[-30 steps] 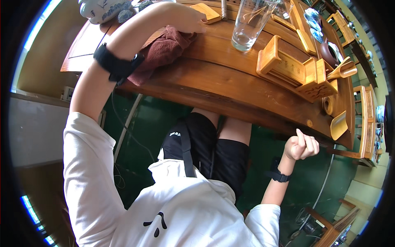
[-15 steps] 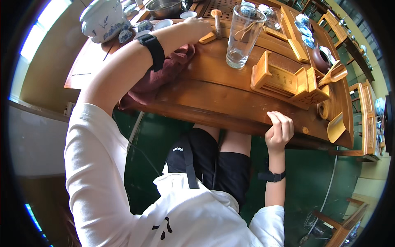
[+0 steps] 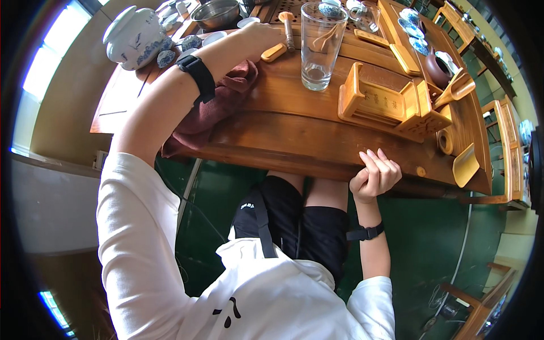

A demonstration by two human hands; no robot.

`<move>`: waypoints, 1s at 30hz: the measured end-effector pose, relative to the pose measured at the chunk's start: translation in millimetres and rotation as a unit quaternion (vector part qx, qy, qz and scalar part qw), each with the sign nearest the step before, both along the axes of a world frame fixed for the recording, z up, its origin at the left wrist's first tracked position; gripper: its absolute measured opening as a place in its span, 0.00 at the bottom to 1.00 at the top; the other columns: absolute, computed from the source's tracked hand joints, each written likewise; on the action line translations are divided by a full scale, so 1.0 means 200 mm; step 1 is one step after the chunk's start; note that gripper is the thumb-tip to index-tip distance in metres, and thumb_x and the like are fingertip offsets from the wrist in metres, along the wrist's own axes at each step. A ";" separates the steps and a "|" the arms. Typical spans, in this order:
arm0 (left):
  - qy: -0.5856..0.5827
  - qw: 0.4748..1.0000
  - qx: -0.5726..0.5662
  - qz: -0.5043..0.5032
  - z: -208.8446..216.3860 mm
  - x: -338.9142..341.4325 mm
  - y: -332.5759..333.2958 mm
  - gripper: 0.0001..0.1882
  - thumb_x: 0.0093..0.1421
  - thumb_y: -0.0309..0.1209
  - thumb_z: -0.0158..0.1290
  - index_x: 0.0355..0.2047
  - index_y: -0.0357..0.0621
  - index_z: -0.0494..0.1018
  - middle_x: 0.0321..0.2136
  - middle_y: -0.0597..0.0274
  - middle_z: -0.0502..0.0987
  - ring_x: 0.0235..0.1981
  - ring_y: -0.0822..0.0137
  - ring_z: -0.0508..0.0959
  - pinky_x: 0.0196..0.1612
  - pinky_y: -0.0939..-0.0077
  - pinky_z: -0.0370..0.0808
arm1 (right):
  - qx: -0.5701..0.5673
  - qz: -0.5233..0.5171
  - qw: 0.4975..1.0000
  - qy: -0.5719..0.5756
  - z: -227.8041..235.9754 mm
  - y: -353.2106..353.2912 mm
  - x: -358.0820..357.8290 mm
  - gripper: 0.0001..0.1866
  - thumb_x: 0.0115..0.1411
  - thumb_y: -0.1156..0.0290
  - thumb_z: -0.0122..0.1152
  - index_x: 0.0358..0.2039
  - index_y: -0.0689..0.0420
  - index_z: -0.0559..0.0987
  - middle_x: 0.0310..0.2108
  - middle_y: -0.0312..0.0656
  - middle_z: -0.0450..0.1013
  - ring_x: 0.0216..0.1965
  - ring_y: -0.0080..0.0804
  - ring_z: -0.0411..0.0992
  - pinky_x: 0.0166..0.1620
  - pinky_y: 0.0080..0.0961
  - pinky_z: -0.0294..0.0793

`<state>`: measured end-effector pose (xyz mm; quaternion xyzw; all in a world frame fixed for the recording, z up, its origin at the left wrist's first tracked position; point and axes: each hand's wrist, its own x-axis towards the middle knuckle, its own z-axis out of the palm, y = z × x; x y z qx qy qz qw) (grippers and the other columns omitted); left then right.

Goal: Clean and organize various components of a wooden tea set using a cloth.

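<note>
My left hand point(image 3: 264, 37) reaches over the far part of the wooden table. It is beside a small white cup point(image 3: 214, 38), a brush point(image 3: 288, 34) with pale orange bristles and a short wooden piece point(image 3: 274, 52). Its fingers are hidden behind the hand, so I cannot see whether they hold anything. Below that forearm lies a crumpled maroon cloth point(image 3: 221, 107). At the table's near edge, my right hand point(image 3: 375, 174) rests with its fingers loosely bent and apart, nothing in them. Nearest it stands an open wooden holder point(image 3: 381, 105).
A tall clear glass point(image 3: 322, 51) stands mid-table. Farther left are a blue-and-white pot point(image 3: 133, 42) and a steel bowl point(image 3: 215, 16). On the right are a brown clay teapot point(image 3: 438, 69), a bamboo cup point(image 3: 457, 88) and a wooden scoop point(image 3: 464, 166) at the edge.
The view has shifted slightly. My right hand has turned, with its fingers a little more spread. My left hand stays over the far side, near the brush.
</note>
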<state>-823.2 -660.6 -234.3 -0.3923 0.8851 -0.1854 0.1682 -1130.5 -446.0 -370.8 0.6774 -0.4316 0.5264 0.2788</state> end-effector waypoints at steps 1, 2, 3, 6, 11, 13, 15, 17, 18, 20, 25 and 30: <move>-0.023 0.999 -0.028 -0.004 0.00 0.02 0.00 0.38 0.39 0.28 0.64 0.54 0.49 0.65 0.43 0.62 0.74 0.46 0.62 0.77 0.43 0.71 0.75 | -0.001 0.002 1.000 -0.001 0.01 0.00 0.00 0.13 0.55 0.73 0.45 0.29 0.49 0.82 0.33 0.30 0.77 0.39 0.28 0.74 0.49 0.31 0.63; -0.024 0.999 -0.028 -0.002 -0.01 0.03 0.01 0.38 0.39 0.28 0.64 0.54 0.49 0.65 0.43 0.62 0.74 0.46 0.62 0.77 0.43 0.71 0.75 | 0.005 0.012 1.000 0.000 0.01 0.01 0.00 0.13 0.54 0.74 0.46 0.28 0.49 0.81 0.32 0.30 0.78 0.38 0.29 0.74 0.48 0.31 0.63; -0.030 0.999 -0.033 0.001 -0.02 0.03 0.02 0.40 0.39 0.30 0.64 0.56 0.48 0.64 0.45 0.60 0.73 0.46 0.61 0.77 0.44 0.71 0.75 | 0.010 0.021 1.000 0.001 0.02 0.02 -0.01 0.12 0.53 0.74 0.47 0.28 0.49 0.81 0.32 0.30 0.78 0.38 0.29 0.75 0.48 0.31 0.64; -0.047 0.998 -0.034 0.007 0.00 0.02 0.03 0.44 0.39 0.31 0.64 0.59 0.48 0.60 0.50 0.58 0.69 0.47 0.60 0.76 0.46 0.69 0.74 | 0.029 0.029 0.999 0.000 0.04 0.03 -0.02 0.12 0.52 0.77 0.48 0.27 0.50 0.81 0.31 0.31 0.78 0.37 0.30 0.76 0.47 0.30 0.65; -0.027 0.999 -0.022 0.022 0.04 0.01 0.09 0.46 0.33 0.28 0.63 0.58 0.45 0.61 0.47 0.56 0.67 0.50 0.56 0.70 0.48 0.66 0.71 | 0.040 0.039 0.998 -0.023 0.04 0.05 0.00 0.12 0.52 0.78 0.48 0.29 0.52 0.81 0.32 0.32 0.78 0.38 0.31 0.75 0.47 0.33 0.66; -0.005 0.999 0.003 0.044 0.07 0.01 0.11 0.45 0.34 0.28 0.62 0.57 0.43 0.60 0.48 0.54 0.67 0.51 0.54 0.70 0.49 0.65 0.72 | 0.047 0.046 0.997 -0.037 0.04 0.06 0.00 0.12 0.52 0.78 0.48 0.29 0.52 0.80 0.32 0.33 0.78 0.39 0.32 0.75 0.47 0.34 0.66; 0.034 0.999 -0.016 0.024 0.04 0.06 0.13 0.46 0.34 0.29 0.63 0.58 0.43 0.59 0.47 0.54 0.68 0.49 0.55 0.72 0.47 0.64 0.73 | 0.058 0.037 0.997 -0.018 0.04 0.06 -0.01 0.12 0.53 0.77 0.48 0.31 0.53 0.80 0.35 0.35 0.77 0.41 0.34 0.75 0.48 0.35 0.66; 0.074 0.997 -0.034 0.006 0.01 0.09 0.14 0.46 0.34 0.29 0.63 0.58 0.43 0.59 0.46 0.55 0.69 0.47 0.55 0.74 0.45 0.64 0.74 | 0.059 0.041 0.997 -0.004 0.03 0.06 -0.03 0.12 0.53 0.77 0.48 0.32 0.54 0.80 0.36 0.36 0.77 0.42 0.34 0.74 0.49 0.36 0.66; 0.072 0.997 -0.025 0.018 0.01 0.08 0.15 0.44 0.36 0.28 0.63 0.57 0.40 0.59 0.47 0.54 0.69 0.50 0.54 0.72 0.48 0.63 0.73 | 0.060 0.044 0.997 0.011 0.03 0.07 -0.04 0.12 0.53 0.77 0.48 0.32 0.54 0.81 0.38 0.36 0.77 0.43 0.35 0.74 0.49 0.36 0.65; 0.073 0.997 -0.013 0.028 0.03 0.06 0.17 0.42 0.37 0.27 0.62 0.55 0.37 0.59 0.48 0.53 0.68 0.52 0.53 0.69 0.50 0.62 0.71 | 0.067 0.043 0.997 0.009 0.03 0.07 -0.05 0.12 0.53 0.77 0.48 0.33 0.54 0.81 0.38 0.36 0.77 0.43 0.35 0.74 0.50 0.36 0.65; 0.111 0.993 -0.026 0.011 0.06 0.15 0.20 0.27 0.45 0.24 0.60 0.46 0.40 0.66 0.41 0.56 0.71 0.45 0.56 0.74 0.45 0.64 0.73 | 0.081 0.048 0.996 0.011 0.02 0.08 -0.05 0.13 0.53 0.76 0.48 0.35 0.54 0.81 0.39 0.36 0.76 0.45 0.34 0.73 0.52 0.37 0.63; 0.235 0.955 0.089 0.156 0.12 0.11 0.29 0.14 0.48 0.23 0.58 0.35 0.40 0.68 0.30 0.55 0.71 0.35 0.55 0.77 0.37 0.67 0.74 | 0.099 0.048 0.993 0.045 0.04 0.09 -0.07 0.13 0.52 0.76 0.49 0.36 0.53 0.80 0.41 0.36 0.76 0.46 0.34 0.72 0.53 0.37 0.63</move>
